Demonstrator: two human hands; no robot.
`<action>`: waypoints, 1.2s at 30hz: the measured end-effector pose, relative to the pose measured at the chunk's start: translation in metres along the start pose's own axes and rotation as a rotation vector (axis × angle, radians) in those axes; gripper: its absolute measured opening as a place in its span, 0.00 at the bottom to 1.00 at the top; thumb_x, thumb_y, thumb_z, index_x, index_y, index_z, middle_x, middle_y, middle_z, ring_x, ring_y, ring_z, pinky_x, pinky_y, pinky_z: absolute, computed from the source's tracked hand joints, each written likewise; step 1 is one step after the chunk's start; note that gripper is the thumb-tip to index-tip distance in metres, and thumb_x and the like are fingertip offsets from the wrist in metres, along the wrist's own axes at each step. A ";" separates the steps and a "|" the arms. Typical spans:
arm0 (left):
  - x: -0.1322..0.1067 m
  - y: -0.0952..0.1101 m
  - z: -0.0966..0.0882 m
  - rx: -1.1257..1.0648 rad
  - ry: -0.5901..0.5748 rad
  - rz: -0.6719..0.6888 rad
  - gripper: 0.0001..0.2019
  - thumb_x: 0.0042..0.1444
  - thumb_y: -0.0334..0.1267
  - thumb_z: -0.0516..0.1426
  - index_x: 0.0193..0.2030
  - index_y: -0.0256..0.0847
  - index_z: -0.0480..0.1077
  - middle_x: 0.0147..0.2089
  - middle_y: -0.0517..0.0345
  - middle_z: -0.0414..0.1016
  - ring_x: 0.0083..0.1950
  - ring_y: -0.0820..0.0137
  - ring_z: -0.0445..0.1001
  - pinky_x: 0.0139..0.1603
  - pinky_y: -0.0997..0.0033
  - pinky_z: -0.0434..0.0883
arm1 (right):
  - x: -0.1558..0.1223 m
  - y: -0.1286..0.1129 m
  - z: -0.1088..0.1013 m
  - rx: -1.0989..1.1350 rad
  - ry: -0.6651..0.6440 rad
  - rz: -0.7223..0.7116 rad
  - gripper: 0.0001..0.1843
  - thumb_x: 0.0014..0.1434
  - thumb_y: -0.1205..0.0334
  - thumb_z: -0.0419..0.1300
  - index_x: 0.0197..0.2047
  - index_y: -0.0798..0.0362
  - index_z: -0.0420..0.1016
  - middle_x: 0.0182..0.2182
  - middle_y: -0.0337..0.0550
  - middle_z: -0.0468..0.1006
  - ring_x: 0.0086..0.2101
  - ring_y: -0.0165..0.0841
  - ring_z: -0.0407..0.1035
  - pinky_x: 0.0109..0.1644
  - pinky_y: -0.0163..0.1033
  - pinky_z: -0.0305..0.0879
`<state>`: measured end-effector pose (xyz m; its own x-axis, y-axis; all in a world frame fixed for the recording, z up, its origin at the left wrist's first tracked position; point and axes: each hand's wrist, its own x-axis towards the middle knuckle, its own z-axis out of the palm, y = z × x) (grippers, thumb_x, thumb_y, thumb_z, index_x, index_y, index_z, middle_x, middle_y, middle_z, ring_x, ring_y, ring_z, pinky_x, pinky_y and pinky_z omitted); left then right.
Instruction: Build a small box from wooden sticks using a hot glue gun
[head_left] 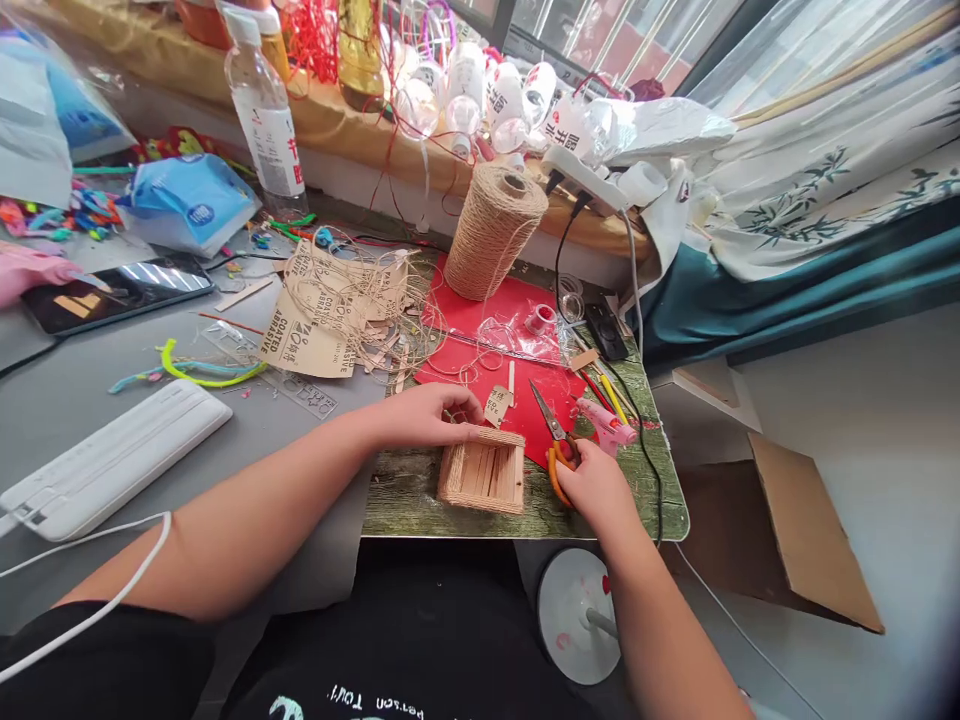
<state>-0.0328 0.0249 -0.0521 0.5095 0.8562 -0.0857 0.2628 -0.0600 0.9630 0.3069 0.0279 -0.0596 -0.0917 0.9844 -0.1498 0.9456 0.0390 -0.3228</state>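
A small open-topped box (480,497) of wooden sticks, with twine along its rim, sits near the table's front edge. My left hand (439,410) is closed on its back left rim, the fingertips partly hidden behind it. To the right, my right hand (598,487) has its fingers around the orange handles of a pair of scissors (555,425). The blades point away from me over a red sheet (450,365). A scrap of printed sandpaper (497,404) lies just behind the box. Beside the scissors is a pink glue gun (606,425).
Behind stands a big twine spool (491,235). Loose twine tangles over sandpaper sheets (311,320) at the left. A white power strip (112,455) and a phone (120,290) lie farther left, near another person's pink sleeve (34,270). A black cable (651,470) runs down the right edge.
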 end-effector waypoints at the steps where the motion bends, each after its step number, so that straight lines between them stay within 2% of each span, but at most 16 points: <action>1: 0.001 -0.001 0.000 -0.012 -0.012 -0.008 0.16 0.60 0.50 0.65 0.49 0.42 0.77 0.49 0.53 0.82 0.48 0.64 0.80 0.47 0.67 0.74 | 0.000 0.001 0.003 0.020 -0.001 -0.002 0.10 0.60 0.52 0.63 0.35 0.51 0.75 0.31 0.45 0.83 0.29 0.37 0.76 0.30 0.36 0.62; 4: 0.003 -0.004 -0.001 -0.049 -0.041 -0.006 0.17 0.61 0.52 0.65 0.47 0.42 0.76 0.47 0.54 0.82 0.48 0.65 0.79 0.49 0.67 0.74 | 0.001 0.003 0.007 0.063 0.004 -0.029 0.10 0.60 0.53 0.63 0.34 0.51 0.75 0.31 0.46 0.83 0.29 0.37 0.76 0.30 0.36 0.63; 9: 0.005 -0.005 -0.003 -0.075 -0.078 -0.013 0.16 0.63 0.52 0.63 0.47 0.42 0.76 0.48 0.55 0.81 0.49 0.65 0.79 0.52 0.66 0.74 | 0.001 0.006 0.002 0.066 -0.045 -0.034 0.11 0.62 0.53 0.63 0.36 0.52 0.75 0.29 0.44 0.82 0.26 0.35 0.74 0.31 0.37 0.63; 15: 0.005 -0.006 -0.006 -0.116 -0.108 -0.007 0.15 0.62 0.48 0.64 0.50 0.42 0.76 0.51 0.53 0.82 0.53 0.64 0.79 0.56 0.65 0.74 | -0.001 -0.001 -0.006 -0.085 -0.090 -0.128 0.08 0.64 0.57 0.63 0.40 0.53 0.76 0.36 0.48 0.83 0.34 0.38 0.77 0.37 0.39 0.66; 19: 0.004 -0.006 -0.009 -0.100 -0.110 -0.024 0.16 0.61 0.47 0.65 0.51 0.43 0.76 0.53 0.53 0.82 0.54 0.63 0.80 0.56 0.64 0.74 | -0.009 -0.006 -0.014 -0.228 -0.041 -0.195 0.06 0.64 0.63 0.63 0.44 0.55 0.78 0.38 0.51 0.83 0.37 0.42 0.78 0.40 0.41 0.68; 22: 0.004 -0.007 -0.010 -0.102 -0.120 -0.046 0.16 0.60 0.48 0.65 0.51 0.43 0.77 0.54 0.52 0.82 0.54 0.63 0.80 0.56 0.64 0.75 | -0.021 -0.016 -0.028 -0.218 0.101 -0.265 0.07 0.70 0.64 0.59 0.44 0.53 0.78 0.37 0.51 0.83 0.38 0.42 0.77 0.42 0.44 0.68; 24: 0.005 -0.008 -0.011 -0.119 -0.137 -0.064 0.17 0.60 0.49 0.66 0.52 0.43 0.77 0.54 0.52 0.82 0.54 0.63 0.80 0.56 0.64 0.74 | -0.029 -0.031 -0.036 -0.080 0.224 -0.371 0.10 0.73 0.60 0.56 0.41 0.50 0.78 0.37 0.48 0.82 0.39 0.41 0.77 0.45 0.45 0.69; 26: 0.006 -0.011 -0.012 -0.155 -0.156 -0.066 0.17 0.60 0.49 0.66 0.52 0.43 0.77 0.55 0.52 0.82 0.54 0.63 0.79 0.57 0.64 0.74 | -0.033 -0.052 -0.039 0.050 0.283 -0.575 0.10 0.74 0.60 0.57 0.40 0.49 0.78 0.37 0.47 0.82 0.40 0.41 0.76 0.47 0.46 0.71; 28: 0.007 -0.013 -0.013 -0.206 -0.167 -0.055 0.17 0.60 0.47 0.67 0.52 0.42 0.77 0.54 0.52 0.82 0.54 0.64 0.80 0.58 0.63 0.74 | -0.033 -0.076 -0.036 0.050 0.257 -0.844 0.08 0.74 0.63 0.57 0.47 0.51 0.79 0.40 0.48 0.83 0.40 0.41 0.75 0.47 0.46 0.72; 30: 0.008 -0.015 -0.013 -0.257 -0.171 -0.042 0.17 0.59 0.46 0.68 0.51 0.41 0.77 0.53 0.51 0.82 0.53 0.65 0.80 0.59 0.63 0.74 | -0.029 -0.098 -0.029 -0.025 0.206 -1.038 0.12 0.73 0.67 0.56 0.56 0.54 0.78 0.46 0.51 0.84 0.41 0.42 0.75 0.46 0.48 0.72; 32: 0.008 -0.016 -0.014 -0.292 -0.170 -0.038 0.16 0.60 0.45 0.68 0.51 0.41 0.78 0.52 0.51 0.82 0.53 0.66 0.80 0.59 0.63 0.74 | -0.023 -0.113 -0.022 -0.101 0.167 -1.143 0.14 0.74 0.69 0.55 0.57 0.56 0.77 0.50 0.54 0.84 0.43 0.43 0.75 0.47 0.49 0.72; 36: 0.008 -0.016 -0.013 -0.308 -0.172 -0.053 0.16 0.59 0.44 0.69 0.51 0.42 0.78 0.53 0.52 0.82 0.53 0.66 0.80 0.60 0.63 0.73 | -0.016 -0.123 -0.014 -0.151 0.128 -1.211 0.12 0.74 0.70 0.54 0.50 0.58 0.80 0.46 0.55 0.84 0.44 0.44 0.76 0.47 0.49 0.73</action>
<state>-0.0440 0.0396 -0.0652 0.6390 0.7536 -0.1538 0.0466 0.1617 0.9857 0.1965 0.0101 -0.0045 -0.9130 0.3083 0.2673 0.2987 0.9512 -0.0769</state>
